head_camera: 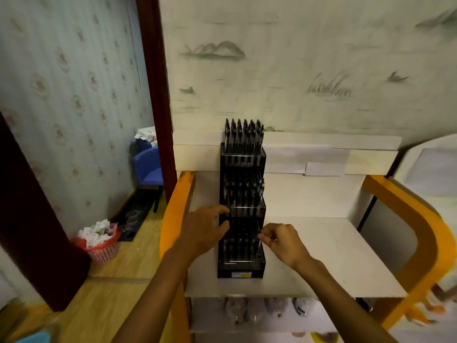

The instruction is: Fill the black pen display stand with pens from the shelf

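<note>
The black pen display stand stands on the white shelf, stepped in three tiers, each packed with dark pens. My left hand grips the stand's left side at the middle tier. My right hand is at the right edge of the lowest tier, its thumb and fingers pinching a thin pen whose lower part is lost among the other pens.
The shelf has orange side frames and a white back panel against the painted wall. Packaged goods lie on the shelf below. A red waste basket and a blue chair stand on the floor to the left.
</note>
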`<state>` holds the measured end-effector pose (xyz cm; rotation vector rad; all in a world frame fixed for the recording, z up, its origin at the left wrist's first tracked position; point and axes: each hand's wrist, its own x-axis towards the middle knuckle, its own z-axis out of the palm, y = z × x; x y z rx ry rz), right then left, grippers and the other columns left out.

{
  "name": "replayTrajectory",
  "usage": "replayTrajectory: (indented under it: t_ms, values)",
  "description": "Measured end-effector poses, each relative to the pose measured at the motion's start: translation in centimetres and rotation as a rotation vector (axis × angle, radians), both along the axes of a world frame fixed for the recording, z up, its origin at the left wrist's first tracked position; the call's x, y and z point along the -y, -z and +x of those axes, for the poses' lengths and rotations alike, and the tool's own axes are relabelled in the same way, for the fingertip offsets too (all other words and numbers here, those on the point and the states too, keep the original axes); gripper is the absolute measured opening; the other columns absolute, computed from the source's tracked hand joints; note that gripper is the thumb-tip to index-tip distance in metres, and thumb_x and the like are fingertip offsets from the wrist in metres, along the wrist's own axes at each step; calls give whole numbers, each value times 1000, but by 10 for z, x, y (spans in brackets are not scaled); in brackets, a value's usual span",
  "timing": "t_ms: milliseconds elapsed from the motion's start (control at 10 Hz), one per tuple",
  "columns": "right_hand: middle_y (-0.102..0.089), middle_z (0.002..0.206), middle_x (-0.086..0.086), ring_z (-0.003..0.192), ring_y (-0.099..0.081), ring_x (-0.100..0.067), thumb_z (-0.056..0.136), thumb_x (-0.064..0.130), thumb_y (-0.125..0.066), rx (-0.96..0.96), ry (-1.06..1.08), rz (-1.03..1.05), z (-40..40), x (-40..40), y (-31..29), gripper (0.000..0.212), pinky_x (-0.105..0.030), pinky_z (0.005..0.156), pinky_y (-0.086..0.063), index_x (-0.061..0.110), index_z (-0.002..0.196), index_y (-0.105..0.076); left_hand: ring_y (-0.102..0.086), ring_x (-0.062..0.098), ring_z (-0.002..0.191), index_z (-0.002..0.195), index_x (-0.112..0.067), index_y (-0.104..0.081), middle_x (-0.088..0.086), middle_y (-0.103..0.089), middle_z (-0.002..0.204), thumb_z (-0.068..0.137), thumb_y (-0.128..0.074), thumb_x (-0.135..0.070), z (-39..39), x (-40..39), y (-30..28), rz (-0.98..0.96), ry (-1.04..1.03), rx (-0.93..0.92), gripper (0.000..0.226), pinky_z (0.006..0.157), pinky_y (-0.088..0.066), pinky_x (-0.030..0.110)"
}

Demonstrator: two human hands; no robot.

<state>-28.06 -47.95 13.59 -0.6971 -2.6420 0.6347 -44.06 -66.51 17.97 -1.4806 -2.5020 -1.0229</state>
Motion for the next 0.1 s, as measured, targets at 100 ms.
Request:
replayTrajectory:
  t_ms: [100]
  values:
    - [-74,98,11,80,-65,-5,94,33,-62,-60,40,68,6,-11,-39,12,-24,74,-51,27,97,-73,-63,15,101,132,-25,-59,1,-67,119,95,-60,-36,2,-9,-34,-2,7,-66,38,90,-52,37]
